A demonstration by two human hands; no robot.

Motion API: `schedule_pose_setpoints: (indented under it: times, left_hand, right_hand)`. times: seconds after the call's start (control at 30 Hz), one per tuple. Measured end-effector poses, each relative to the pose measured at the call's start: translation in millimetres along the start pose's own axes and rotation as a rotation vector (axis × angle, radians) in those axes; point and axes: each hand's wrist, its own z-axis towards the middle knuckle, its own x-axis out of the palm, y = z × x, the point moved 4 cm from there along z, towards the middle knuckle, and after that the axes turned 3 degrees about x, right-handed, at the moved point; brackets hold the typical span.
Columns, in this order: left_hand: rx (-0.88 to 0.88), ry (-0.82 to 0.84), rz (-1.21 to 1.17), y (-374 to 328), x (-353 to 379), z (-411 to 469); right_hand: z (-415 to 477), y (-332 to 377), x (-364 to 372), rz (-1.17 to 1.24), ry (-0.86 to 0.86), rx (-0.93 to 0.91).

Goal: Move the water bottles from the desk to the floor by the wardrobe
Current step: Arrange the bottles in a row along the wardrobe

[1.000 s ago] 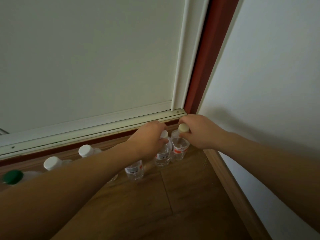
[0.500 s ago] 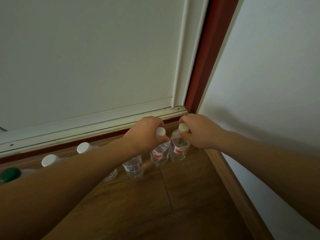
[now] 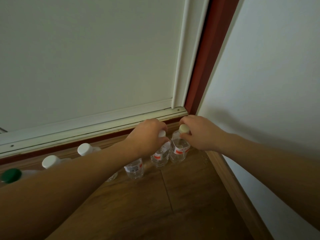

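As hands (image 3: 149, 135) (image 3: 199, 134) grip their tops, two bottles (image 3: 160, 155) (image 3: 179, 151) hold water.

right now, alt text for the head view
The left hand grips the left bottle and the right hand the right bottle by their tops on the floor beside a white wardrobe. More bottles line its base, one with a green cap.

Left hand (image 3: 149, 135), right hand (image 3: 199, 134) grip two bottle necks (bottles upright on floor (image 3: 190, 196)).

Left grip (image 3: 149, 135) and right grip (image 3: 199, 134), both bare, on bare forearms (image 3: 78, 181)
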Motion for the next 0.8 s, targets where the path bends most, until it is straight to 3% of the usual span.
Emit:
schedule_pose_setpoints:
  times: [0.27, 0.57, 0.8]
  left_hand:
    - [0.005, 0.081, 0.007, -9.5, -3.0, 1.8]
    - [-0.093, -0.008, -0.013, -0.4, -0.6, 0.0]
    - [-0.058, 0.029, -0.007, -5.4, 0.5, 0.6]
  right_hand:
    - [2.2, -2.2, -1.8, -0.009, 0.001, 0.008]
    - [-1.2, -1.0, -1.6, 0.005, 0.015, 0.021]
    - [0.4, 0.3, -1.2, 0.002, 0.019, 0.010]
